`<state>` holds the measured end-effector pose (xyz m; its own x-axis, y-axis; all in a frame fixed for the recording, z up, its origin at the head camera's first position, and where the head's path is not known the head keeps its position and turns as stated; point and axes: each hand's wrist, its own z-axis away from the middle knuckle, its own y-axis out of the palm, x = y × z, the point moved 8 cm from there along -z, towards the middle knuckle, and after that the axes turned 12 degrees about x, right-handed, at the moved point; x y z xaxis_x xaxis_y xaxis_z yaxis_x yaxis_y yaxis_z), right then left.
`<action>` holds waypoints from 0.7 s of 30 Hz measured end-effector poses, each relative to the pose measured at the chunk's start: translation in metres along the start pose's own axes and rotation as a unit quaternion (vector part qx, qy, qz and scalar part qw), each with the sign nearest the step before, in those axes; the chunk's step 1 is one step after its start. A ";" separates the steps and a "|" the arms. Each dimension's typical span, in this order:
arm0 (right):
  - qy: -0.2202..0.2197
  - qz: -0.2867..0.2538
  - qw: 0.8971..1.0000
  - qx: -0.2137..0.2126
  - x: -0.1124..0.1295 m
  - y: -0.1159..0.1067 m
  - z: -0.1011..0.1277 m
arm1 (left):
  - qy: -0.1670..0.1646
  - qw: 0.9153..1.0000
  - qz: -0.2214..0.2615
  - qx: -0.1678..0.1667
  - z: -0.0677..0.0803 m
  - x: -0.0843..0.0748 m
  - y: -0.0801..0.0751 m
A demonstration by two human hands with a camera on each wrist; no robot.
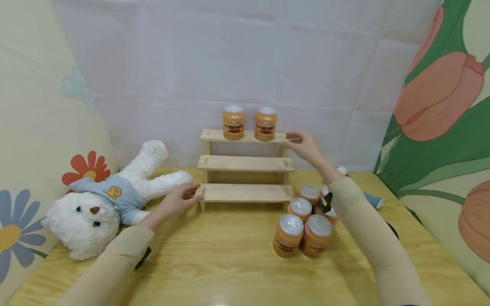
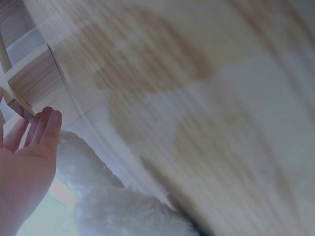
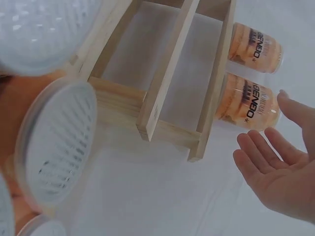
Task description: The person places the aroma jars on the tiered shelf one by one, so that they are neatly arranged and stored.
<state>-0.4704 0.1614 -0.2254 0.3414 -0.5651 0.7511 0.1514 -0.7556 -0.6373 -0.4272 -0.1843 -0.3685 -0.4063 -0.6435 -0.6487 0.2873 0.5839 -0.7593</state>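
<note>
A three-tier wooden shelf stand stands on the table, with two orange cans on its top board, a left can and a right can. My right hand is at the right end of the top board, beside the right can. In the right wrist view its fingers are spread, with a gap between them and that can. My left hand is at the left end of the lowest board; in the left wrist view its extended fingertips come right up to a board's corner. Neither hand holds anything.
Several more orange cans with silvery lids cluster on the table, front right of the stand, under my right forearm. A white plush bear in a blue shirt lies at the left. A blue object lies behind my right sleeve.
</note>
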 end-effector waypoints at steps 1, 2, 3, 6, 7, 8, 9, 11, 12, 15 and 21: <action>-0.003 -0.001 1.000 0.001 0.000 -0.001 0.004 | 0.000 1.000 0.000 0.000 0.000 0.000 0.000; -0.003 -0.001 1.000 0.001 0.000 -0.003 0.008 | 0.000 1.000 0.001 0.001 -0.001 0.001 0.000; -0.006 0.002 1.000 0.003 0.000 -0.003 0.012 | 0.001 1.000 0.000 0.001 -0.001 0.001 0.000; -0.013 0.006 1.000 0.007 0.001 -0.006 0.024 | 0.003 1.000 -0.002 0.001 -0.001 0.001 0.000; -0.015 0.008 1.000 0.009 0.001 -0.006 0.029 | 0.003 1.000 -0.003 0.002 -0.001 0.001 0.001; -0.016 0.009 1.000 0.010 0.000 -0.006 0.033 | 0.003 1.000 -0.005 0.003 -0.001 0.001 0.001; -0.018 0.010 1.000 0.012 0.000 -0.005 0.037 | 0.002 1.000 -0.005 0.004 -0.001 0.002 0.001; -0.021 0.010 1.000 0.015 0.000 -0.005 0.047 | -0.001 1.000 -0.005 0.005 -0.002 0.003 0.001; -0.025 0.012 1.000 0.014 0.000 -0.004 0.051 | 0.000 1.000 -0.005 0.006 -0.002 0.002 0.001; -0.036 0.012 0.999 0.015 -0.001 -0.002 0.064 | 0.003 1.000 -0.006 0.003 -0.003 0.001 0.000; -0.053 0.004 0.998 0.026 -0.011 0.008 0.088 | 0.005 1.000 -0.008 0.002 -0.002 0.000 0.000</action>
<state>-0.3911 0.1912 -0.2539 0.4392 -0.5298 0.7256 0.1962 -0.7316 -0.6529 -0.4285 -0.1833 -0.3681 -0.4194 -0.6474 -0.6364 0.2852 0.5716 -0.7694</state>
